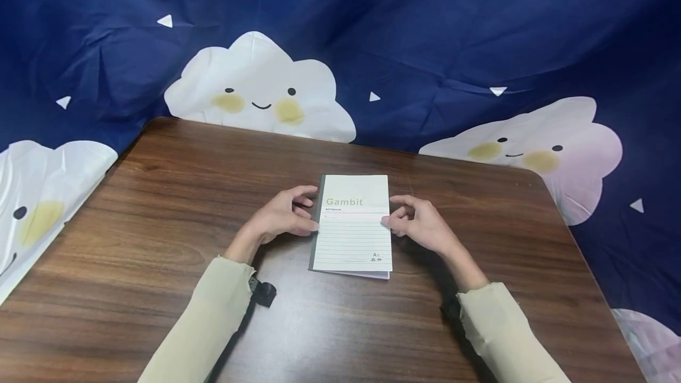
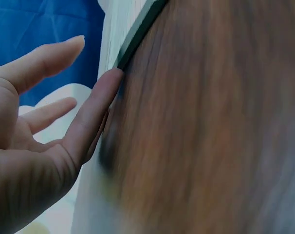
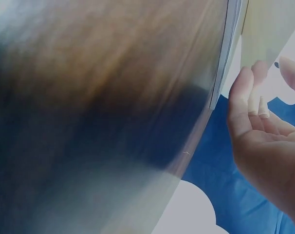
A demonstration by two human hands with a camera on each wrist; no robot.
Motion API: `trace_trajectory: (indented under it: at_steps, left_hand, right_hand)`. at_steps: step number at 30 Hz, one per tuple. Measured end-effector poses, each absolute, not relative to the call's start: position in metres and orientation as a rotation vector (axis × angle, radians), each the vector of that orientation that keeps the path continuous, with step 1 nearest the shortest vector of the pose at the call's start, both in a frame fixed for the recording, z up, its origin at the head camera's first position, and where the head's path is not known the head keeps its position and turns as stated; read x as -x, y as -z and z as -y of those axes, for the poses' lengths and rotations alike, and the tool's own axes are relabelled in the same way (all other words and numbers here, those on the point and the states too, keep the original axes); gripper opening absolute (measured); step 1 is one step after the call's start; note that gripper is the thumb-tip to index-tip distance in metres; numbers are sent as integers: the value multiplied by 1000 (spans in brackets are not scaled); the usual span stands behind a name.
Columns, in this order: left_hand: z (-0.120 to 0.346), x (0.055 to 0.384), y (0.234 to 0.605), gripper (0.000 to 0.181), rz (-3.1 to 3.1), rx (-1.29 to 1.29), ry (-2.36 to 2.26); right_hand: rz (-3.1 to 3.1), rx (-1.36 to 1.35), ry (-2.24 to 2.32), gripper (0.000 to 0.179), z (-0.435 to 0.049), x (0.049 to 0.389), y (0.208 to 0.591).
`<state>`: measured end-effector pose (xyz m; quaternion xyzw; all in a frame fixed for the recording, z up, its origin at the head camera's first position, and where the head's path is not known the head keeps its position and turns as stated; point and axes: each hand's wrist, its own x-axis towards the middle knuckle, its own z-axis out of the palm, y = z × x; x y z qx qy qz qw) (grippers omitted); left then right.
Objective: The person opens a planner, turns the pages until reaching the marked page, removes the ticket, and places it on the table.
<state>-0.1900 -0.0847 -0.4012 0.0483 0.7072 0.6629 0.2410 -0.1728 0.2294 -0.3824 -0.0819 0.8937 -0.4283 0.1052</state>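
Observation:
A white A5 notebook (image 1: 352, 232) with "Gambit" printed on its cover and a dark grey spine lies closed on the table. At its left, my left hand (image 1: 282, 214) has its thumb tip against the spine, its other fingers loosely bent beside it. In the left wrist view one fingertip of the left hand (image 2: 45, 117) meets the dark spine. On the opposite side, the right hand (image 1: 420, 223) has its thumb tip overlapping the cover's right edge, its index finger stretched along that edge. The right wrist view shows the right hand (image 3: 264, 122) close by the notebook's page edge (image 3: 228, 53).
The brown wood-grain table (image 1: 133, 241) has rounded far corners. Behind it hangs a dark blue curtain (image 1: 452, 28) with smiling clouds and small white triangles. Both forearms wear light sleeves; a black wrist device (image 1: 263, 292) sits below the left hand.

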Motion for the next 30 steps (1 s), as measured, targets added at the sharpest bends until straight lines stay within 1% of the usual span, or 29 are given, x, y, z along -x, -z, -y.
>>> trace_trajectory:
  at_steps: [10,20,25,30]
  left_hand:
    - [76,192,406,90,-1999,-90,-1809]
    - [72,195,406,83,-2094,-80,-1732]
    - [71,197,407,78,-2131,-99,-1704]
    - [68,198,408,78,-2156,-93,-1685]
  right_hand:
    - [-2608,239,1281,62,-227,171,385]
    - [-2576,242,1293,66,-228,173,381]
    - [-2568,230,1292,64,-227,173,381]
    - [-2551,210,1322,62,-228,171,380]
